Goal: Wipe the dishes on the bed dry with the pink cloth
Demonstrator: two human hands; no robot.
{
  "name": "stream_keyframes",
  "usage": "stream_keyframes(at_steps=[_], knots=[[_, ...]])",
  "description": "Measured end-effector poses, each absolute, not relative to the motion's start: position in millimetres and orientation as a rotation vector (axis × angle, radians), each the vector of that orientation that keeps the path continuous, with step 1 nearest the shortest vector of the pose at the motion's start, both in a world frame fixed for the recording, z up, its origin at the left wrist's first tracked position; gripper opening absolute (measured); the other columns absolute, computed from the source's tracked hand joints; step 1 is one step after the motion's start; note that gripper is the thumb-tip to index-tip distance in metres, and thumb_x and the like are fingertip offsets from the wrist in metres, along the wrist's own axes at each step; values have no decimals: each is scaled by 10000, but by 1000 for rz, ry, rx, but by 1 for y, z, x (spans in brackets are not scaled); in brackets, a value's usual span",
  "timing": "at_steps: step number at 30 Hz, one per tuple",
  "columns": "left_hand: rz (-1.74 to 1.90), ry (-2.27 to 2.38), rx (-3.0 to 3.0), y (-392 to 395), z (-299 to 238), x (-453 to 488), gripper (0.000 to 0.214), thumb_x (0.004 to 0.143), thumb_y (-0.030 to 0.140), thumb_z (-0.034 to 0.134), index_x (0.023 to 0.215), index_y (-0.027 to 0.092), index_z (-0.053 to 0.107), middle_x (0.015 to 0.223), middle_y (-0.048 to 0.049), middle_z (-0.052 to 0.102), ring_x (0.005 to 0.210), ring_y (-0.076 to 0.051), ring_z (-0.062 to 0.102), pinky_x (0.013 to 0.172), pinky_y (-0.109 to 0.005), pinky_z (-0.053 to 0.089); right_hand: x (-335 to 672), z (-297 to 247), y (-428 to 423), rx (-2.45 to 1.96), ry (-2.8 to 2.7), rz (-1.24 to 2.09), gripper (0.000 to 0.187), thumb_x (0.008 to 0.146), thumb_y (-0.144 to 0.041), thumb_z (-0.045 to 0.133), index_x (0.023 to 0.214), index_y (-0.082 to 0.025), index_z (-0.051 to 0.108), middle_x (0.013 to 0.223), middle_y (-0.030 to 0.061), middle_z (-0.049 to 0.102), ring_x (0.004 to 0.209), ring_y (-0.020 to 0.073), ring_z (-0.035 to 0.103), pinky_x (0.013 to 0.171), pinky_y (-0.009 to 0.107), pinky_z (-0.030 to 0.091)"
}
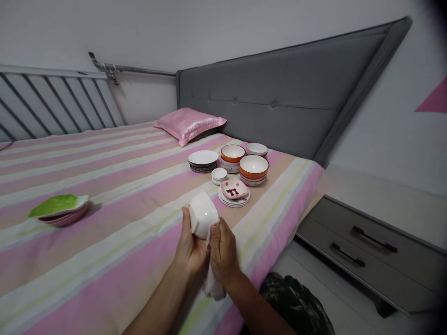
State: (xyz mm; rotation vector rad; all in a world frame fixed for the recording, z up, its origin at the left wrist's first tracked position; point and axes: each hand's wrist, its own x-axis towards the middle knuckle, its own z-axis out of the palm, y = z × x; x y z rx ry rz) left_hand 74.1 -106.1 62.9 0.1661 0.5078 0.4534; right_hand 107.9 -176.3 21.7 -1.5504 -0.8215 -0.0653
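A white bowl [203, 213], tilted on its side, is held over the near part of the bed. My left hand [191, 246] grips it from the left and below, with the thumb on its outer wall. My right hand [223, 251] is closed on a pale cloth [213, 284], pressing it against the bowl's right rim; the rest of the cloth hangs below. Just beyond the bowl, a square pink patterned dish [234, 188] rests on stacked small plates [232, 203]. The bowl's inside is turned away from view.
Farther back stand orange-rimmed bowls [253, 173], small white dishes [219, 174] and stacked plates [203, 159]. A green leaf-shaped dish [57, 204] lies on others at left. A pink pillow [190, 123] lies by the grey headboard [265, 93]; a drawer cabinet [363, 246] stands right.
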Motion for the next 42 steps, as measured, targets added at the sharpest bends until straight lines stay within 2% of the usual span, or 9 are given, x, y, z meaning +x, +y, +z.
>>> stream_keyframes(at_steps=[5, 9, 13, 17, 20, 23, 27, 34, 42], knots=[[481, 466, 321, -109, 68, 74, 277, 881, 370, 488, 983, 164, 644, 818, -30, 730, 693, -134, 677, 708, -241, 545, 116, 24, -181, -1428, -724, 22, 292, 941, -337, 287, 828, -189, 512, 811, 50, 577, 752, 162, 527, 688, 275, 402], [400, 485, 656, -96, 61, 72, 230, 760, 252, 665, 962, 143, 667, 830, -45, 721, 656, -146, 659, 600, -213, 526, 131, 29, -185, -1210, -544, 167, 332, 923, -426, 342, 848, -188, 561, 870, 47, 624, 856, 166, 568, 777, 271, 430], [255, 372, 874, -81, 57, 66, 275, 695, 195, 713, 955, 114, 678, 794, -77, 710, 641, -158, 644, 607, -223, 508, 141, 34, -187, -1020, -409, 414, 348, 858, -479, 443, 919, -187, 623, 872, 40, 668, 862, 174, 605, 756, 273, 464], [196, 281, 851, -84, 63, 63, 348, 662, 161, 724, 999, 106, 661, 797, -100, 707, 607, -174, 642, 585, -253, 511, 142, 37, -186, -964, -326, 601, 359, 771, -499, 551, 860, -163, 640, 807, 42, 688, 831, 198, 625, 714, 296, 491], [280, 331, 753, -91, 63, 66, 270, 656, 113, 710, 921, 91, 663, 731, -85, 698, 582, -165, 638, 570, -256, 519, 140, 35, -183, -935, -289, 659, 361, 758, -492, 571, 853, -151, 640, 803, 40, 692, 808, 199, 631, 704, 304, 498], [377, 449, 628, -94, 59, 71, 148, 679, 91, 679, 825, 91, 655, 684, -64, 686, 566, -159, 637, 563, -261, 531, 139, 29, -180, -971, -272, 601, 369, 784, -483, 548, 903, -147, 642, 874, 45, 695, 862, 196, 625, 766, 310, 492], [444, 546, 495, -96, 58, 75, 102, 747, 110, 619, 846, 99, 639, 726, -70, 698, 604, -178, 661, 625, -321, 561, 137, 17, -174, -1122, -274, 452, 409, 822, -487, 497, 1010, -152, 638, 1071, 72, 659, 1040, 199, 568, 912, 324, 430], [556, 588, 389, -99, 60, 76, 106, 784, 151, 593, 884, 126, 616, 720, -46, 711, 638, -194, 687, 681, -344, 577, 121, 3, -164, -1301, -198, 278, 462, 834, -537, 447, 1046, -162, 614, 1158, 118, 616, 1121, 218, 519, 953, 332, 384], [551, 568, 274, -106, 62, 75, 158, 852, 263, 534, 911, 143, 617, 738, -55, 723, 647, -181, 689, 691, -304, 570, 95, 7, -162, -1425, -428, 124, 464, 888, -545, 328, 937, -176, 604, 948, 130, 657, 909, 222, 593, 808, 328, 436]])
